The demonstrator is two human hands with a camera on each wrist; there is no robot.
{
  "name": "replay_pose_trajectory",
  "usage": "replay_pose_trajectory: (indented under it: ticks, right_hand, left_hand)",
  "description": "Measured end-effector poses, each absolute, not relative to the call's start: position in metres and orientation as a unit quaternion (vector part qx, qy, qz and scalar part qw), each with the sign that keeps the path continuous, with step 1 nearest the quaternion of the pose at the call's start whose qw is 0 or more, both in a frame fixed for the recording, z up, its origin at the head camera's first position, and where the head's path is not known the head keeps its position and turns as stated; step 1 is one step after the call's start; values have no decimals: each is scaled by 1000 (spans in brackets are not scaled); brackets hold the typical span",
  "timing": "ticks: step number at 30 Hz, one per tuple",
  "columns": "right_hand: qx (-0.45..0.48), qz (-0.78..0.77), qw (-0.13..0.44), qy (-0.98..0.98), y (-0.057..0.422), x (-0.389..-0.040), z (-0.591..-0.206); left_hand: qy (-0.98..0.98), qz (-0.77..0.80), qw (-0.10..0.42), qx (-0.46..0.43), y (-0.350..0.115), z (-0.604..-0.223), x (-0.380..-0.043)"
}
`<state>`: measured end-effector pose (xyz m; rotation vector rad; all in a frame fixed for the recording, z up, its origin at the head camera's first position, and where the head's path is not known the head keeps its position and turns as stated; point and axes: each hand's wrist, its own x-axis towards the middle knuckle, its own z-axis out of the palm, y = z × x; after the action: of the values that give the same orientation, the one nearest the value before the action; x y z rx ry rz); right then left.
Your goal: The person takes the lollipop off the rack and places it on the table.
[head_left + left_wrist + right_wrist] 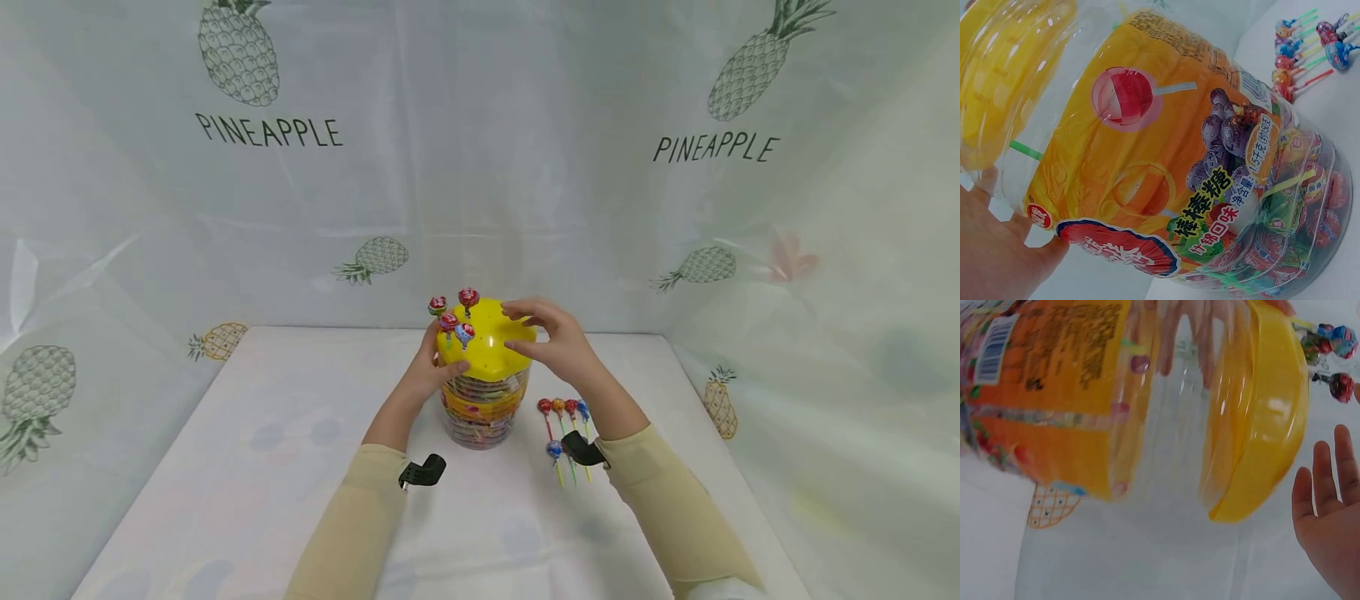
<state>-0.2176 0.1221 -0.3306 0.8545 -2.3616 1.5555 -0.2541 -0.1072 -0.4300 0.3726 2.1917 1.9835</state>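
Note:
A clear plastic candy jar [480, 411] with an orange label stands upright and has a yellow lid [491, 362] on top. Several lollipops [448, 322] stick up from the lid's left part, wrapped heads uppermost. My left hand [426, 371] grips the jar's upper left side, thumb along the lid's front edge. Through the clear neck in the right wrist view, its fingers [1179, 334] show behind the jar. At the lid's right side hovers my right hand [555, 337], fingers apart and holding nothing. More wrapped candies [1285, 250] fill the jar's bottom.
Several loose lollipops [558, 406] lie on the white table [300, 467] right of the jar, beneath my right forearm. One with a blue head [554, 448] lies nearer me. A pineapple-printed sheet [480, 167] hangs behind the table.

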Motion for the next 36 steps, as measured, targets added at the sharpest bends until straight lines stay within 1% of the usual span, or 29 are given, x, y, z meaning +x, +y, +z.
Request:
replay_pose_trajectory:
  ticks: [4,5,9,15,18,24,28,31,36]
  right_hand:
    - [289,533,84,-791,115,-236,-340]
    - [291,536,81,-788,113,-240,-342]
    - [294,547,65,-781,104,-244,-339]
    - [286,550,36,-784,97,-249,-339]
    - [288,553,25,-782,95,-249,-338]
    - [318,565,35,-761,93,-250,-337]
    - [332,598,43,-729,92,-248,-336]
    - [325,620,45,-713,92,-246,-334]
    - [306,637,42,-706,100,-239,-335]
  left_hand:
    - [734,661,85,127,-106,-428,-252]
    - [734,661,82,128,-105,-432,-255]
    - [729,666,84,134,-105,-433,-255]
    - [721,671,107,136,-107,-431,-257]
    - [720,670,116,138,-108,-423,-253]
    - [728,661,108,143,-109,-400,-235]
    - [728,662,104,144,-109,-398,-232]
    - [730,661,104,139,-109,-397,-233]
    - [730,662,108,128,-110,-416,-249]
